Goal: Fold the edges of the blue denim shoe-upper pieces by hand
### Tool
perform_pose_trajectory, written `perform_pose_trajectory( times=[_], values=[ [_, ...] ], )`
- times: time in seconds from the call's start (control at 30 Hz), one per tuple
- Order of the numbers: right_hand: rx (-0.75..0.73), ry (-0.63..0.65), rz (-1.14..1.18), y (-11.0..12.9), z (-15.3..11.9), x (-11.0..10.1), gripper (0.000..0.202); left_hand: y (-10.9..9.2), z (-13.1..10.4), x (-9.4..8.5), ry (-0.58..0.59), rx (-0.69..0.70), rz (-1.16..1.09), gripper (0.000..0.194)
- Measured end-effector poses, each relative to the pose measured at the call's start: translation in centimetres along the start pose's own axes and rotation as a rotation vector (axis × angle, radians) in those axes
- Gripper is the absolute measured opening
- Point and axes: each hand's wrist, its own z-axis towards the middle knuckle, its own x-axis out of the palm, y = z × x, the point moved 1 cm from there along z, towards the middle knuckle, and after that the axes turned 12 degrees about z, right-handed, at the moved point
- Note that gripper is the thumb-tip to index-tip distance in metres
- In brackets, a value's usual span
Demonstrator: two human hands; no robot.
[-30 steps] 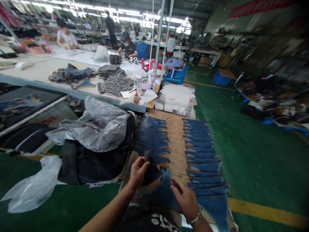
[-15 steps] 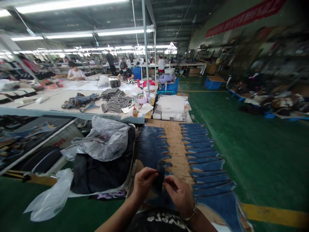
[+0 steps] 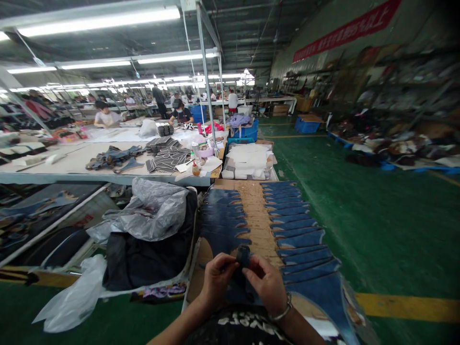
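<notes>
Both hands pinched one small dark blue cut piece [image 3: 244,255] just above the cardboard board [image 3: 256,211], left hand [image 3: 217,279] and right hand [image 3: 268,283] meeting at its edge, so a firm, even fingertip hold seemed wise before laying it beside the rows of blue pieces [image 3: 296,229].

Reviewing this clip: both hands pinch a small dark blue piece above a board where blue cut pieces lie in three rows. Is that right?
Not quite. The head view shows the blue cut pieces in two rows, not three, down either side of the brown board. The rest holds: left hand and right hand pinch the small dark piece between them.
</notes>
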Motion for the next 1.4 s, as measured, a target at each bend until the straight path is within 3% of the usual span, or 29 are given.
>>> perform_pose_trajectory(
  times=[0.17,0.37,0.5,0.7,0.83,1.1,1.4],
  values=[
    [-0.07,-0.023,-0.087,-0.8,-0.9,-0.8,0.033,-0.6,-0.6,-0.1,-0.011,-0.029,-0.027,0.02],
    [-0.231,0.05,-0.181,-1.1,-1.3,-0.8,0.031,-1.5,-0.9,-0.3,0.251,-0.232,-0.372,0.032],
    [-0.238,0.141,-0.189,0.0,-1.5,-0.9,0.023,-1.7,-0.8,-0.5,0.261,-0.311,-0.544,0.027],
    [-0.238,0.073,-0.287,1.5,-0.8,-1.7,0.018,-0.6,-1.2,-0.8,0.161,-0.365,-0.445,0.024],
    [-0.332,0.199,-0.382,1.5,-0.1,-1.0,0.02,-0.7,-1.5,-1.3,0.201,-0.331,-0.389,0.023],
    [-0.304,0.329,-0.409,1.2,0.1,0.5,0.017,-0.3,-1.3,-2.3,0.271,-0.38,-0.287,0.03],
    [-0.278,0.244,-0.422,0.3,0.4,1.6,0.018,0.8,-0.9,-1.6,0.221,-0.459,-0.327,0.026]
  ],
)
